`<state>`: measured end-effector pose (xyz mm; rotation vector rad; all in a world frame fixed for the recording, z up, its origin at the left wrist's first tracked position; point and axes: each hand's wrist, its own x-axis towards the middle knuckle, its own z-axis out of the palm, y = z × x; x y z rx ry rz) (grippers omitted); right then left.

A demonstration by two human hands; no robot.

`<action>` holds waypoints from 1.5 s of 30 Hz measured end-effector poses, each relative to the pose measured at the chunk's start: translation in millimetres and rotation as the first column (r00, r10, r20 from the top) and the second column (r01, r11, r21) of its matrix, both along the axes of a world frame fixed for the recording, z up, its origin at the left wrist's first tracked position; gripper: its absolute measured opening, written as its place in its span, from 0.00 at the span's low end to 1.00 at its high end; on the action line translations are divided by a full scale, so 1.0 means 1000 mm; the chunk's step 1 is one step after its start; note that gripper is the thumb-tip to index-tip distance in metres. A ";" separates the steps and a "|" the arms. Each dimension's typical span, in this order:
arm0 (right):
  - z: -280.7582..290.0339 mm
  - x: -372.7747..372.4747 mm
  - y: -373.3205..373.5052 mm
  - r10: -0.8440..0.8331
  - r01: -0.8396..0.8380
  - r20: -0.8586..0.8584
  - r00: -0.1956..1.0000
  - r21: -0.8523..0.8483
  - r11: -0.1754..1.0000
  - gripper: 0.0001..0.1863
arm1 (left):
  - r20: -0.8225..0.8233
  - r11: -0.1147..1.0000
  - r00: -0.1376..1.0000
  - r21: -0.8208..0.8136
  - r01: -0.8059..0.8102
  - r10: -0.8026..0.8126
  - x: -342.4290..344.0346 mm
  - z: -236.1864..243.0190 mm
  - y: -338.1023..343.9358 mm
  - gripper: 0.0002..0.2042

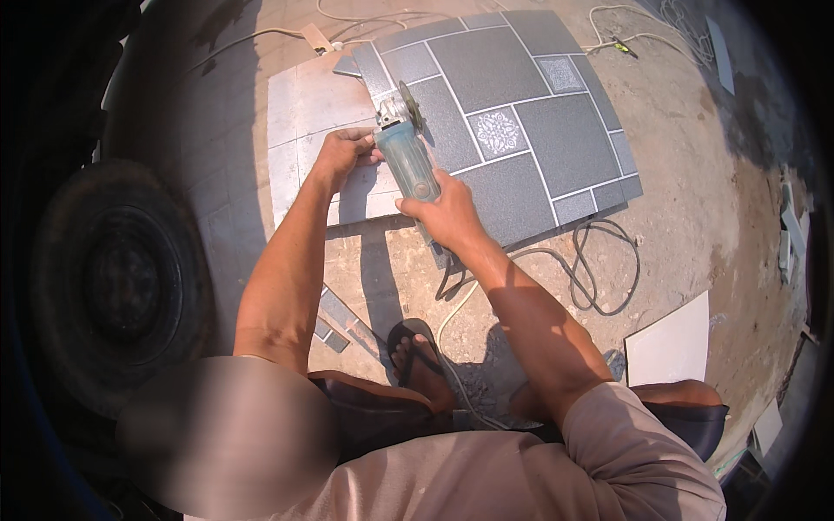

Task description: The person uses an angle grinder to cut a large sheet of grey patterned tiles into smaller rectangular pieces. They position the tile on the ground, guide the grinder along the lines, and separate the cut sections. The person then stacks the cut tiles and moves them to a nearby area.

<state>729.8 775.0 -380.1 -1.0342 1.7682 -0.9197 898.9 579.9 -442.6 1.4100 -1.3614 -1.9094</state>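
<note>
An angle grinder (pixel 407 161) with a blue-green body lies between my hands, its metal head and thin disc (pixel 409 101) pointing away from me. Wrapped round the rear of its body is my right hand (pixel 447 213). At the front left of the body, my left hand (pixel 349 154) is closed with its fingertips against the housing; some fingers are partly hidden. Beneath the grinder is a dark grey tile (pixel 486 69) patterned with white lines and a floral square. A narrow grey strip (pixel 372 69) runs along its left side. Paler tiles (pixel 300 122) lie underneath at the left.
A dark cable (pixel 599 304) loops on the ground right of the grinder, and pale cords (pixel 647 36) coil at the far right. Cut tile pieces (pixel 334 317) lie before my sandalled foot (pixel 415 360). A white board (pixel 669 343) sits at right, a wheel (pixel 122 278) at left.
</note>
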 end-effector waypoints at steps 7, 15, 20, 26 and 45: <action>-0.001 0.002 0.009 0.006 -0.006 -0.014 1.000 0.006 1.000 0.33 | -0.041 0.999 0.999 -0.017 0.034 -0.035 0.001 0.001 -0.003 0.12; 0.004 0.001 0.020 0.006 -0.006 0.018 1.000 0.014 1.000 0.34 | 0.093 0.996 0.996 -0.084 0.007 0.001 -0.012 0.011 -0.002 0.08; 0.002 0.002 0.026 -0.003 0.003 0.008 1.000 -0.031 1.000 0.30 | 0.140 0.996 0.990 -0.087 -0.003 0.015 -0.016 0.008 -0.007 0.08; 0.004 0.002 0.034 0.000 0.000 0.023 1.000 0.003 1.000 0.31 | 0.181 0.994 0.983 -0.108 0.001 0.019 -0.019 0.008 -0.008 0.07; -0.004 0.003 0.033 -0.010 0.010 -0.025 1.000 -0.012 1.000 0.31 | 0.171 0.996 0.985 -0.085 -0.016 0.031 -0.020 0.002 -0.009 0.07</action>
